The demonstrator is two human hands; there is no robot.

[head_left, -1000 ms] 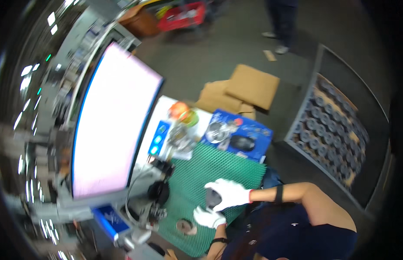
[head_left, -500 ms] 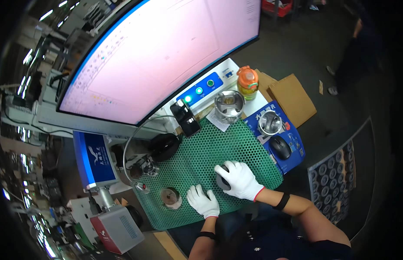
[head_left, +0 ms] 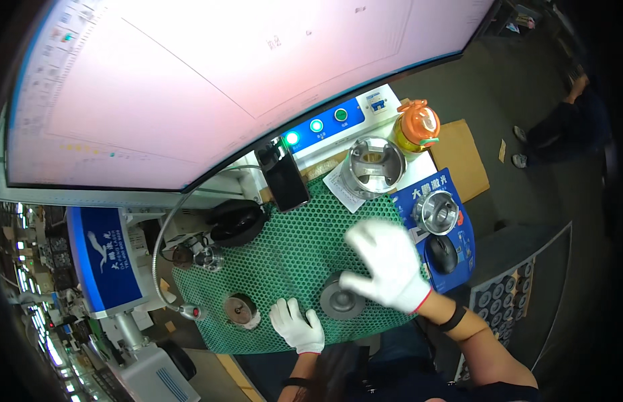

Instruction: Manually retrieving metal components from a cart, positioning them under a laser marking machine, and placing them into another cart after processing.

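Observation:
My right hand point(head_left: 388, 268), in a white glove with a red cuff, hangs blurred beside a dark grey round part point(head_left: 341, 301). Its thumb and fingers are apart, and the thumb reaches over the part's edge; whether it touches cannot be seen. My left hand point(head_left: 298, 326), gloved the same way, rests on the green mesh mat point(head_left: 304, 254) with fingers stretched out, holding nothing. To its left sits a brownish round metal piece point(head_left: 239, 309). Farther off stand a large shiny metal piston point(head_left: 374, 171) and a smaller one point(head_left: 437, 213).
A large monitor point(head_left: 211, 87) fills the back. A panel with lit buttons point(head_left: 317, 126), an orange-capped bottle point(head_left: 416, 127) and a phone-like black object point(head_left: 284, 184) stand below it. A black mouse point(head_left: 441, 254) lies right, a blue machine point(head_left: 103, 261) left. Another person point(head_left: 559, 130) stands far right.
My right hand has let go of the dark round part and lifted up and to the right, uncovering it. My left hand stays flat on the mat. The whole view has shifted.

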